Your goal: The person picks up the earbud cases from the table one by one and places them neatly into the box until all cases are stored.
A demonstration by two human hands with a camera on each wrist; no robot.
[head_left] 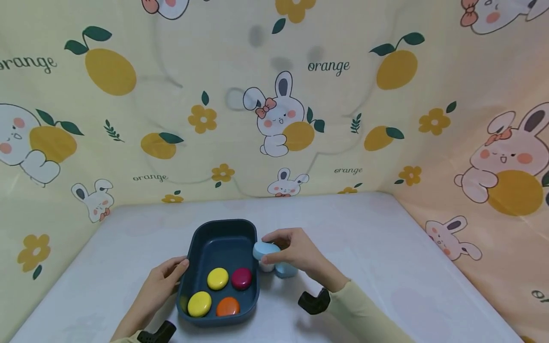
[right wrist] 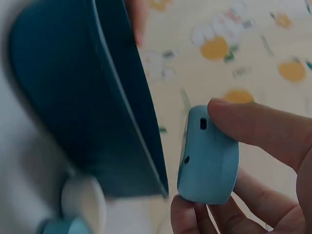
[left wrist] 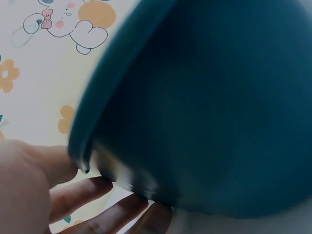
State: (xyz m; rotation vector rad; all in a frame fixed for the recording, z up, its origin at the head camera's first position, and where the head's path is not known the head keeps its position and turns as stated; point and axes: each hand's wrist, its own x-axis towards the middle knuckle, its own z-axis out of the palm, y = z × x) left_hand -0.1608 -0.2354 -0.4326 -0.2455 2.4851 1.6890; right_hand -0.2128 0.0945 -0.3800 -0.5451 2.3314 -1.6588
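A dark blue rectangular box (head_left: pixel 223 240) with rounded corners lies on the table. My left hand (head_left: pixel 159 282) grips its left side, thumb at the rim and fingers against the outer wall in the left wrist view. In the box are two yellow discs (head_left: pixel 218 278), a magenta disc (head_left: pixel 241 278) and an orange disc (head_left: pixel 228 306), all glossy. Just outside the right rim, my right hand (head_left: pixel 302 255) pinches a light blue rounded device (right wrist: pixel 208 161) between thumb and fingers. A small slot and a hole show on that device's side.
Right of the box, below my right hand, sit a white round object (head_left: pixel 267 267) and a light blue object (head_left: pixel 286 270), both partly hidden. White cloth covers the table (head_left: pixel 364 238). A printed curtain (head_left: pixel 240 57) stands behind and along the sides.
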